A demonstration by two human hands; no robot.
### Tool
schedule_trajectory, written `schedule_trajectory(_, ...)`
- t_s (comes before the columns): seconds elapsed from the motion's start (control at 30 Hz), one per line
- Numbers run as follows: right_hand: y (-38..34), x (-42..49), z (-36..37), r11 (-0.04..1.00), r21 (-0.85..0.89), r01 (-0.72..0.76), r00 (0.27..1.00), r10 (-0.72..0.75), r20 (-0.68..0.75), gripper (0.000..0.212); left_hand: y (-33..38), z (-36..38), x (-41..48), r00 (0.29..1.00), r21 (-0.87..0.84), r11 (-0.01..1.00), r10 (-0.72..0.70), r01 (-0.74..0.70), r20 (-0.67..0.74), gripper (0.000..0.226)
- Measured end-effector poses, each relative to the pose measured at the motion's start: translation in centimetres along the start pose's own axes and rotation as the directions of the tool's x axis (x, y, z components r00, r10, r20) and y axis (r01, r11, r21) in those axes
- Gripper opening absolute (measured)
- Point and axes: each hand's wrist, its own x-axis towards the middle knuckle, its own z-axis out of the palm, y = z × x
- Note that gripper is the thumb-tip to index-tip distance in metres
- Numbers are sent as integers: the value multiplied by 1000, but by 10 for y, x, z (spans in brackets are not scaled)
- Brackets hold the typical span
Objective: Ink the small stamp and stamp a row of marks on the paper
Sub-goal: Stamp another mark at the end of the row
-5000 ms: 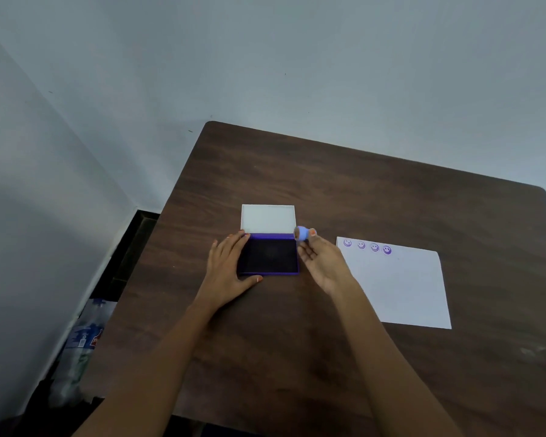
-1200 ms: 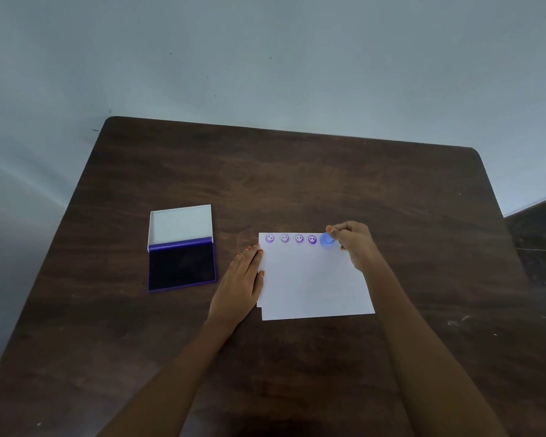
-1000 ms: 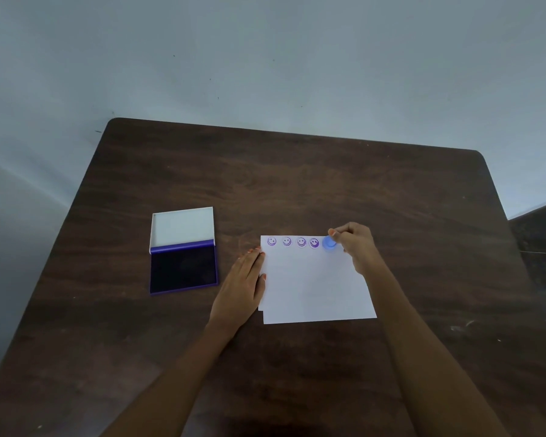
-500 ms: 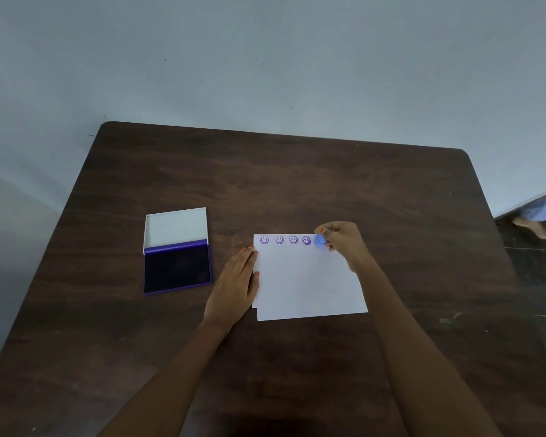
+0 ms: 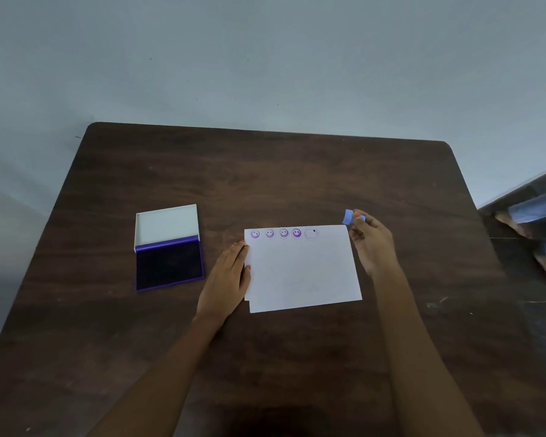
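Purple barely took in the fifth mark point(image 5: 311, 233); the stamp point(image 5: 348, 216), pinched in the right grip point(image 5: 372, 244), probably wanted re-inking, pad point(image 5: 169, 268) at nine o'clock. Flat left grip point(image 5: 227, 275) steadied the paper point(image 5: 303, 272)

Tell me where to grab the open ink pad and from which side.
Grip the ink pad by the two side walls of its purple base, coming from the near edge. The lid lies open on the far side and the dark inked face lies bare on top, so both are poor holds. The left hand, flat at the edge of the paper, is nearer.
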Motion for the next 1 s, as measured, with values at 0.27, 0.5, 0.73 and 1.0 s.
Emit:
schedule_trajectory(0.27,10,-5,-6,960,260,-100,994,89,56,19,-1,2,-1,1000,31,999,-20,19,24,45)
schedule_trajectory(0.5,16,-16,0,830,490,-266,964,218,154,20,-1,2,-1,999,33,999,-23,22,34,46)
schedule_trajectory(0.73,12,-30,8,721,598,-351,934,224,277,20,-1,2,-1,999,37,999,-19,18,35,46)
schedule_trajectory(1.0,9,-40,9,713,605,-353,932,214,292,19,-1,2,-1,1000,26,1000,-17,16,22,46)
